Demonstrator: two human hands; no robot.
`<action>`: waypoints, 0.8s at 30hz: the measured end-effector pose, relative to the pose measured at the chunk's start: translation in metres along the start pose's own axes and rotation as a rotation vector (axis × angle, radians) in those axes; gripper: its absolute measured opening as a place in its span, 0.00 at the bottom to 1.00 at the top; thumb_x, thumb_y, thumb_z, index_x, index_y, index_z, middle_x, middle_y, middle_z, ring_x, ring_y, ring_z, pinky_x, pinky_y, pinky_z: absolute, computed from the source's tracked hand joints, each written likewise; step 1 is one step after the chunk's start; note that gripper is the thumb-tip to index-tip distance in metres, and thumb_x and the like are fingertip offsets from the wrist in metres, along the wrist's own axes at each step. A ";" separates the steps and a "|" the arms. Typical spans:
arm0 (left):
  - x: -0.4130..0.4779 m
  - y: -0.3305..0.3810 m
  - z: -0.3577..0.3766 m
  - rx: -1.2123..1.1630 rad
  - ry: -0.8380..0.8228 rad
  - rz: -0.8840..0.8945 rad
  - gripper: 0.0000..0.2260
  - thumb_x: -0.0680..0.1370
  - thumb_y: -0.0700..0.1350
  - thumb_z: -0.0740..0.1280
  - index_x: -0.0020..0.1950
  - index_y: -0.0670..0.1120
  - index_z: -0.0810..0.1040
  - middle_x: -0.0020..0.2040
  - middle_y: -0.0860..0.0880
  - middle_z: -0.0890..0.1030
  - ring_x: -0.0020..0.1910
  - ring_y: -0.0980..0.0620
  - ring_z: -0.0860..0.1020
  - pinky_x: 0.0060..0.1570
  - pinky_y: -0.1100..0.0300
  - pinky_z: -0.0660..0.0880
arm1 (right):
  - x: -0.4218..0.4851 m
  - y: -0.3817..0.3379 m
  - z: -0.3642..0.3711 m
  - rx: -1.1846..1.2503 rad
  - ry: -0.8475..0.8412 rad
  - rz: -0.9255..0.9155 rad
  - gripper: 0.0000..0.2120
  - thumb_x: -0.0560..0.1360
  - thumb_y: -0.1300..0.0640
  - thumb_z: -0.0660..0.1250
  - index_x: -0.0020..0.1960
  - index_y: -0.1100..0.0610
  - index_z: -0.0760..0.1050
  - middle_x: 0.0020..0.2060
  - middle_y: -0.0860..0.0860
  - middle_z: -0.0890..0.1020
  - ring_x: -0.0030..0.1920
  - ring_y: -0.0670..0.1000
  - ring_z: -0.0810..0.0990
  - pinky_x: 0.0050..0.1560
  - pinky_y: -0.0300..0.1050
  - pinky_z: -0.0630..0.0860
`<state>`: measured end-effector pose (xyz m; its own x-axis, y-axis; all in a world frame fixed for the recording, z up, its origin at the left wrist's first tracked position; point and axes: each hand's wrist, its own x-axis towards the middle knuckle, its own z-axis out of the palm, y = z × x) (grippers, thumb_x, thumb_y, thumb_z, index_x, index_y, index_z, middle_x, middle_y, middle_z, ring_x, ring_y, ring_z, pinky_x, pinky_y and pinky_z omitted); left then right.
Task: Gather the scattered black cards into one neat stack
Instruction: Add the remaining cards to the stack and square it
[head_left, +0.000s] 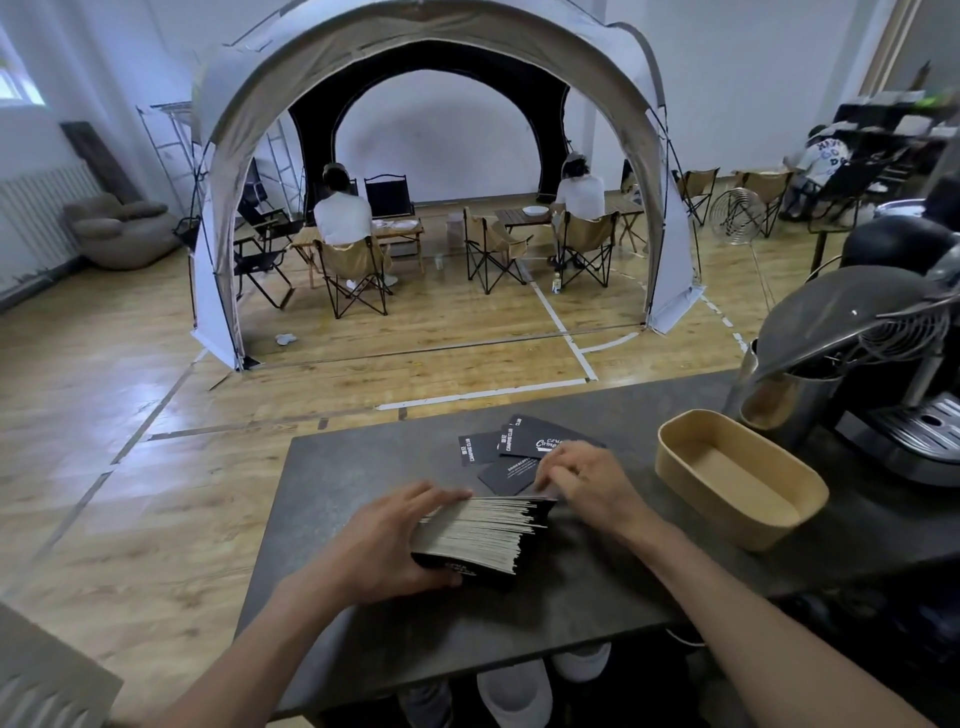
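A thick stack of black cards (480, 532) with pale edges lies tilted on the dark counter (363, 467). My left hand (387, 540) grips the stack's left end, thumb under its near corner. My right hand (582, 480) rests at the stack's far right end, fingers curled on the top cards. Just beyond it several loose black cards (498, 449) with white print lie overlapped and fanned on the counter, some partly hidden under my right hand.
An oval tan tray (670, 457) sits on the counter to the right. A coffee machine (893, 364) and a steel jug (779, 400) stand at the far right. The counter's near edge is by my forearms. A tent, folding chairs and seated people lie beyond.
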<state>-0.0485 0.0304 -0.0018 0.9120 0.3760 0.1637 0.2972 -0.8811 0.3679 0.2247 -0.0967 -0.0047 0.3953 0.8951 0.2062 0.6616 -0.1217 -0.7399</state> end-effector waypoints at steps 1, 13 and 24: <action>0.001 0.000 -0.001 0.006 -0.008 -0.003 0.38 0.67 0.69 0.75 0.74 0.69 0.64 0.65 0.63 0.74 0.62 0.60 0.75 0.64 0.55 0.75 | 0.009 0.003 -0.006 -0.022 0.071 0.035 0.12 0.76 0.59 0.64 0.42 0.53 0.87 0.44 0.46 0.85 0.44 0.41 0.80 0.48 0.42 0.76; 0.001 0.001 0.000 0.041 0.003 -0.031 0.37 0.66 0.71 0.74 0.70 0.65 0.64 0.63 0.63 0.71 0.60 0.59 0.76 0.60 0.58 0.75 | 0.055 0.029 -0.018 -0.369 -0.024 0.263 0.35 0.55 0.38 0.82 0.60 0.47 0.83 0.53 0.47 0.85 0.56 0.51 0.82 0.60 0.52 0.79; 0.000 0.004 -0.003 0.022 -0.007 -0.020 0.38 0.66 0.71 0.75 0.72 0.65 0.65 0.68 0.64 0.69 0.63 0.60 0.74 0.63 0.57 0.75 | 0.057 0.027 -0.042 0.243 0.088 0.504 0.09 0.69 0.57 0.81 0.44 0.58 0.85 0.38 0.53 0.87 0.34 0.48 0.83 0.31 0.41 0.78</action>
<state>-0.0480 0.0280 0.0029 0.9077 0.3918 0.1503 0.3215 -0.8795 0.3510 0.2923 -0.0667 0.0137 0.6828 0.7116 -0.1655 0.2161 -0.4132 -0.8846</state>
